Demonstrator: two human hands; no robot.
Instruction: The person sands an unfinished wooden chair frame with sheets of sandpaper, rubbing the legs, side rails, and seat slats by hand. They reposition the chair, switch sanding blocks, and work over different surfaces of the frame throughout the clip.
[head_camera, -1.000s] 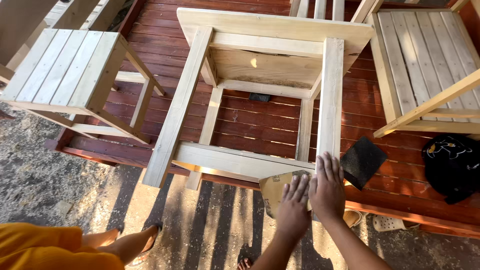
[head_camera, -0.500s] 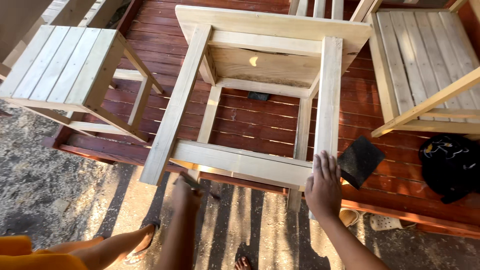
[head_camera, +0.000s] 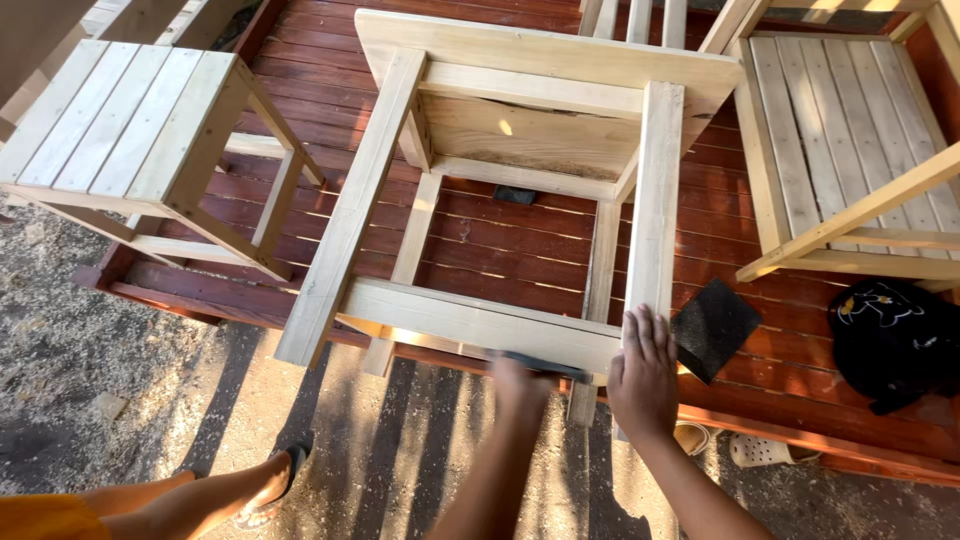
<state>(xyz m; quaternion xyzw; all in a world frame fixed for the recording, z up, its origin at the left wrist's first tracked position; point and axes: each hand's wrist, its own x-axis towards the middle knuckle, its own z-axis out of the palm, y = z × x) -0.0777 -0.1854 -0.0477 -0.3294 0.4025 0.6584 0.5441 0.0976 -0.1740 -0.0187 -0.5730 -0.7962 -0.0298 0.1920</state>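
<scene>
right hand (head_camera: 642, 375) flat on table leg (head_camera: 655, 200); sandpaper sheet (head_camera: 713, 328) beside.

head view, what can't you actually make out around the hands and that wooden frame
- Left hand: motion-blurred in the head view; its grip and the dark thing at it cannot be told.
- Right hand: lies flat on the frame's leg, hiding the wood beneath.
- Dark sanding sheet: one corner tucked behind the leg.
- Small dark object on the deck: too small to identify.
- Black bag: cut off by the right edge.
</scene>
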